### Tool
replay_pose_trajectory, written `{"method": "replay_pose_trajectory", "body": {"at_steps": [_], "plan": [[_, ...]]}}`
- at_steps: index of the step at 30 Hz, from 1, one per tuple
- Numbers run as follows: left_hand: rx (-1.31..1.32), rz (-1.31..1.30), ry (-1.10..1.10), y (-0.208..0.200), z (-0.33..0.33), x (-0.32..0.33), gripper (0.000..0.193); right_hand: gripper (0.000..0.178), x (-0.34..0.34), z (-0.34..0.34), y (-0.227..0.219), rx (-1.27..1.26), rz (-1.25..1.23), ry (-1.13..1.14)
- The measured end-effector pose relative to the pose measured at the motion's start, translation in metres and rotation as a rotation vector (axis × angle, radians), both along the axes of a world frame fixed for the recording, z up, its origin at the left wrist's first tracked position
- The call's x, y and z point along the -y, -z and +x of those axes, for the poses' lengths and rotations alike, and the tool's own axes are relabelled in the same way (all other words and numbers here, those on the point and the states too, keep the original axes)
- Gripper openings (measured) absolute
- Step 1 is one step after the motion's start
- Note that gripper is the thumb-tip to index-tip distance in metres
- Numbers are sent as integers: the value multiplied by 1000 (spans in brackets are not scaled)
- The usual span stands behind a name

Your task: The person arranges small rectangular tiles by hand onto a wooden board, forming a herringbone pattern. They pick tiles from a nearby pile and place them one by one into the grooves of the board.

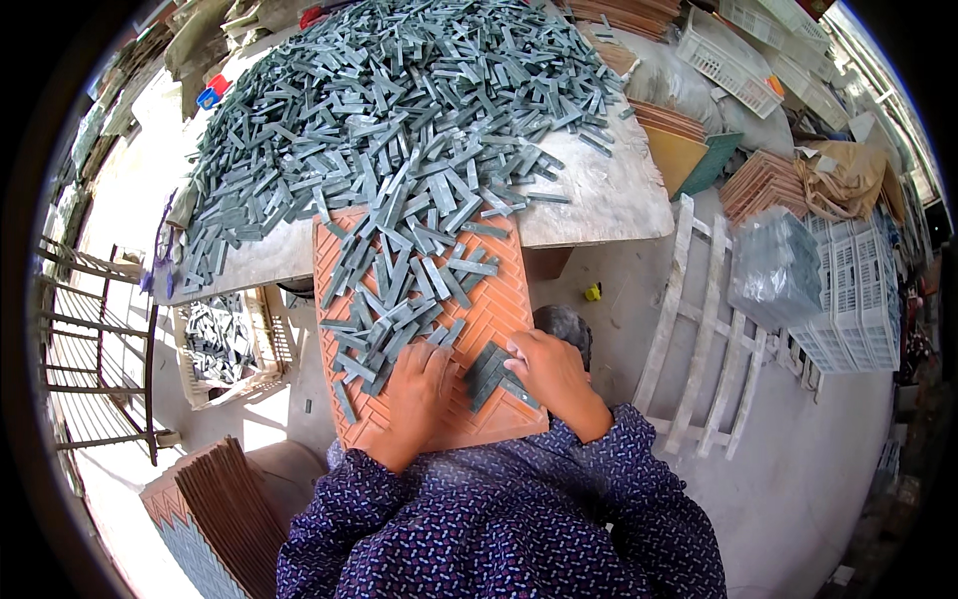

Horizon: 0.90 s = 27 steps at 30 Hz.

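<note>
Head view: the person's left hand (419,389) has fingers bent, grip hidden, loose grey-green strips (404,285) lying just beyond them. Right hand (552,371) curls thumb and fingers beside neatly laid strips (489,377), pinch uncertain; ribbed orange tray (504,299) lies beneath both hands' fingers.

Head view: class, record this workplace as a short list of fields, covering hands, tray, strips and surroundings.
Left hand: on the tray's near part, beside loose strips; grip unclear
Right hand: at the neatly fitted strips; grip unclear
Tray: orange, herringbone grooves
Table: heaped with grey-green strips
Crate: lower left, holding strips
</note>
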State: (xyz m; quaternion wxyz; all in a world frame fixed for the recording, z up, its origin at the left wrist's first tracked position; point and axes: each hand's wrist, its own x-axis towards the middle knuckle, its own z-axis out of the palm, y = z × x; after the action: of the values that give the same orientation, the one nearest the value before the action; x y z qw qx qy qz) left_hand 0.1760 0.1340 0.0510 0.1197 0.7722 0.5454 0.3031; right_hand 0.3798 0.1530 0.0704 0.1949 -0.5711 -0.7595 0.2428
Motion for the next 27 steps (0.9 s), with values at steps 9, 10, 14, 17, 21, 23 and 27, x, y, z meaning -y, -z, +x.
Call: {"method": "replay_pose_trajectory", "body": {"at_steps": [9,10,14,17,21,23,27], "plan": [[-111,67,-38,-4,12,-21,31,21,14,-12,20,-56,62,128],[-132,60,-45,-2,13,-22,32,21,16,-12,21,-75,79,151],[-201,36,-78,4,18,-28,34,21,17,-15,18,28,182,120],[-198,19,-101,6,16,-28,32,20,19,-16,20,-4,243,127],[-161,30,-76,3,16,-29,28,18,18,-6,31,-140,50,163],[-158,45,-55,10,16,-31,27,17,11,-2,31,-201,71,106],[-126,75,-59,11,20,-32,24,16,7,1,32,-214,58,79]]}}
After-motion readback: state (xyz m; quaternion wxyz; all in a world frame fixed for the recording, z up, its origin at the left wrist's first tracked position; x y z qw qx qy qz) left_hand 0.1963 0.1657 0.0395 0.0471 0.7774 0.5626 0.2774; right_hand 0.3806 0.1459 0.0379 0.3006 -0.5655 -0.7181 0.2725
